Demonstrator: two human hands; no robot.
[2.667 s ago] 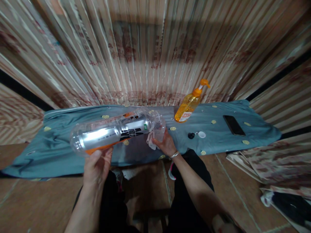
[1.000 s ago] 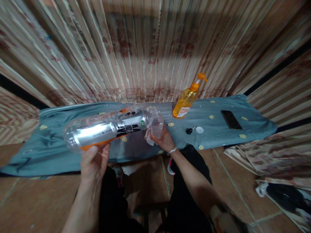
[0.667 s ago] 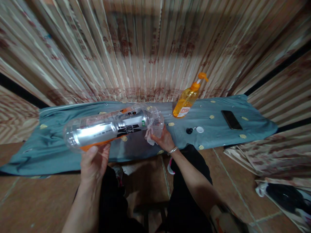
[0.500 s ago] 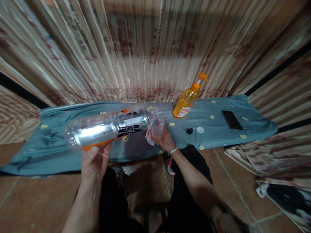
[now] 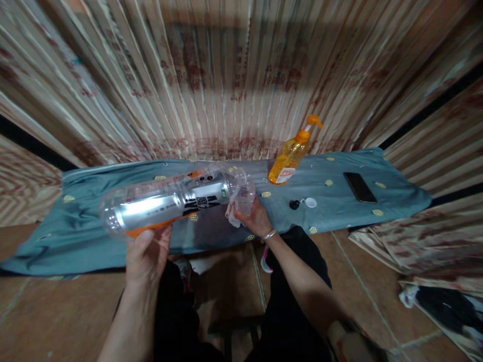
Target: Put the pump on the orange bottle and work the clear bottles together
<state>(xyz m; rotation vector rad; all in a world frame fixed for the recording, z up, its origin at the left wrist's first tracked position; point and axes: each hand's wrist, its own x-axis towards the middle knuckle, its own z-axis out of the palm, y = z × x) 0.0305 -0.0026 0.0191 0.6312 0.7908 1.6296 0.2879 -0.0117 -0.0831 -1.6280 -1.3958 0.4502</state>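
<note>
A large clear plastic bottle with a silver, black and orange label lies sideways in the air above the teal cloth. My left hand grips its wider left end from below, thumb along the near side. At the clear right end, my right hand is closed on a crumpled pale pinkish cloth or tissue, pressed against the bottle. Some of its fingers are hidden behind the clear plastic.
An orange pump bottle of yellow liquid stands on the teal cloth. Right of it lie a small black piece, a white round cap and a dark phone. A striped curtain hangs behind.
Both hands and the bottle stay almost in place. The bottle appears turned very slightly about its length, its label lettering shifted a little.
</note>
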